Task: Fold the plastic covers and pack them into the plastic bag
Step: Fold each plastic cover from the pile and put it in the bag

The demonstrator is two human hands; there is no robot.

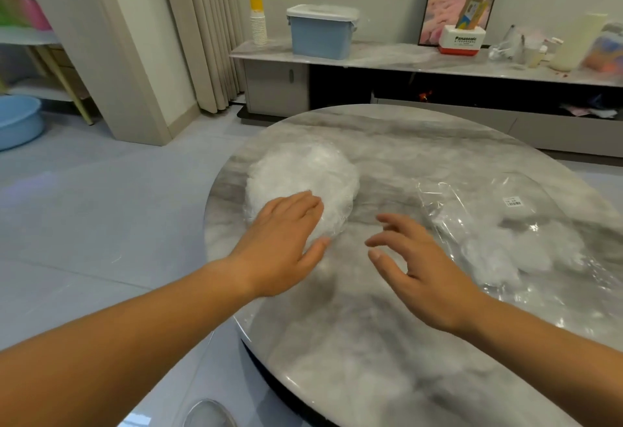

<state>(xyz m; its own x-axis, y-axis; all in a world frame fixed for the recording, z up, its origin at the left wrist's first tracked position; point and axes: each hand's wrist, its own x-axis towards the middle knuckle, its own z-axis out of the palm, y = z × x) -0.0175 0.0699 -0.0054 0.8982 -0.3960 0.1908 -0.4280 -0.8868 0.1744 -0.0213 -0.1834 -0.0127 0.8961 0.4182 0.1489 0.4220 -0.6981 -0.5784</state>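
A heap of crinkled white plastic covers [303, 177] lies on the left part of a round grey marble table [421, 143]. My left hand [283, 241] rests flat on the heap's near edge, fingers straight. My right hand [418, 264] hovers just to the right, over bare table, fingers spread and loosely bent, holding nothing. A clear plastic bag [478, 217] with a small barcode label [512, 202] lies flat on the table's right side, with several white covers [499, 258] inside its near end.
Behind the table runs a low marble-topped cabinet [371, 55] carrying a blue lidded box [322, 32], a stack of paper cups [258, 22], a white and red box [462, 40] and assorted clutter. A blue basin [17, 119] sits on the floor at the left.
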